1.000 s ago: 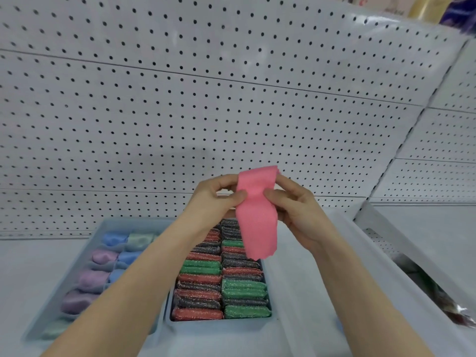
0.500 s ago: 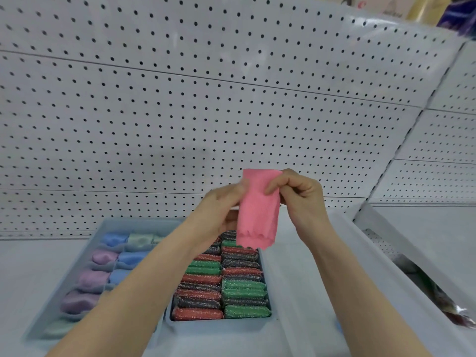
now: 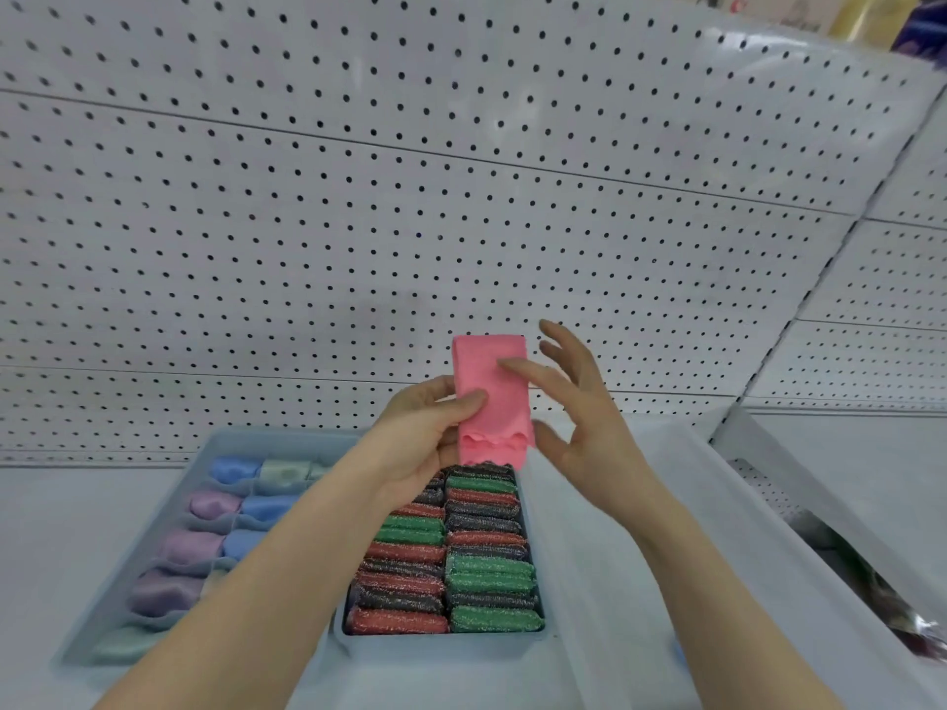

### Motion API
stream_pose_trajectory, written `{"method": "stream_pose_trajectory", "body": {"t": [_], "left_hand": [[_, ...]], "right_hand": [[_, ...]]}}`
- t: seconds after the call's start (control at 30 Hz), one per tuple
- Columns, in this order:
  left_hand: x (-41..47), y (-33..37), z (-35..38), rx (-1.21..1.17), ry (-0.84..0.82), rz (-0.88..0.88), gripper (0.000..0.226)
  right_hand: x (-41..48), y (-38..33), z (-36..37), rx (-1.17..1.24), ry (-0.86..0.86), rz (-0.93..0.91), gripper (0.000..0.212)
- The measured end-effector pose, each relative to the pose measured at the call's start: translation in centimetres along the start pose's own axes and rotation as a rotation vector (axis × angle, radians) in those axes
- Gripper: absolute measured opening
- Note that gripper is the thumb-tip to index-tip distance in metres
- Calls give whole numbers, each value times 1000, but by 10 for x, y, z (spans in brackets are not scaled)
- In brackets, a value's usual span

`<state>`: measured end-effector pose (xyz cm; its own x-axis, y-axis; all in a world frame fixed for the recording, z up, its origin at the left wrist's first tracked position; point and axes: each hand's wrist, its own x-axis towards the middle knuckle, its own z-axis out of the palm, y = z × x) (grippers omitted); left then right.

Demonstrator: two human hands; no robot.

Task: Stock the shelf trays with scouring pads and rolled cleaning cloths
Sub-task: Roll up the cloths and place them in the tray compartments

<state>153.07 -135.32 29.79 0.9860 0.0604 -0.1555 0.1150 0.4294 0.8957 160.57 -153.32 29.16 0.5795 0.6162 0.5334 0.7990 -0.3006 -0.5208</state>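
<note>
On the white shelf (image 3: pixel 46 556), at the left, a blue tray (image 3: pixel 287 437) holds rolled cloths (image 3: pixel 205 545) in blue, purple and pale green, one to a compartment. The left forearm passes over its right side. The left hand (image 3: pixel 425 443) pinches a folded pink cloth (image 3: pixel 489 397), thumb on the front and fingers curled behind. The cloth stands upright in the air before the pegboard (image 3: pixel 461 197), its scalloped lower end just above the far end of a second tray (image 3: pixel 440 645). This tray sits beside the first and is packed with two rows of red, green and dark glittery pads (image 3: pixel 446 556). The right hand (image 3: pixel 579 433) is spread wide and grips nothing: its forefinger touches the cloth's upper front, and the thumb lies just beside the lower right edge, though contact there cannot be told. Further right a white panel (image 3: pixel 768 504) slants across the shelf, with a dark plastic bag (image 3: pixel 902 622) beyond it.
</note>
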Motion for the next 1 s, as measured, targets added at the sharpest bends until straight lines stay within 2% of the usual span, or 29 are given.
{"method": "stream_pose_trajectory", "body": {"t": [0.07, 0.17, 0.27, 0.37, 0.53, 0.63, 0.7, 0.77, 0.87, 0.93, 1.0], "left_hand": [[1, 3, -2, -61, 5, 0, 26], [1, 7, -3, -101, -10, -3, 21], [-1, 8, -4, -85, -7, 9, 22], [0, 5, -5, -13, -13, 86, 33], [-2, -6, -3, 152, -39, 167, 34], [-1, -10, -4, 280, -71, 181, 34], [-1, -12, -5, 245, -112, 164, 32], [-4, -15, -6, 280, -137, 178, 43], [-7, -22, -4, 619, 38, 258, 68], [-7, -28, -5, 576, 142, 312, 60], [-8, -31, -10, 439, 151, 302, 41]], "right_hand": [[-4, -2, 5, -41, -37, -71, 60], [-5, -6, 8, 23, 49, -78, 34], [-4, -8, 6, 136, 59, 24, 19], [-4, -9, 7, 255, 18, 140, 14], [-2, -14, 14, 549, 113, 341, 5], [-1, -13, 16, 611, 139, 389, 14], [-2, -13, 17, 658, 180, 405, 23], [-2, -12, 19, 682, 216, 419, 29], [-6, -12, 23, 711, 218, 455, 41], [-9, -12, 25, 735, 187, 478, 50], [-12, -11, 25, 799, 117, 514, 56]]}}
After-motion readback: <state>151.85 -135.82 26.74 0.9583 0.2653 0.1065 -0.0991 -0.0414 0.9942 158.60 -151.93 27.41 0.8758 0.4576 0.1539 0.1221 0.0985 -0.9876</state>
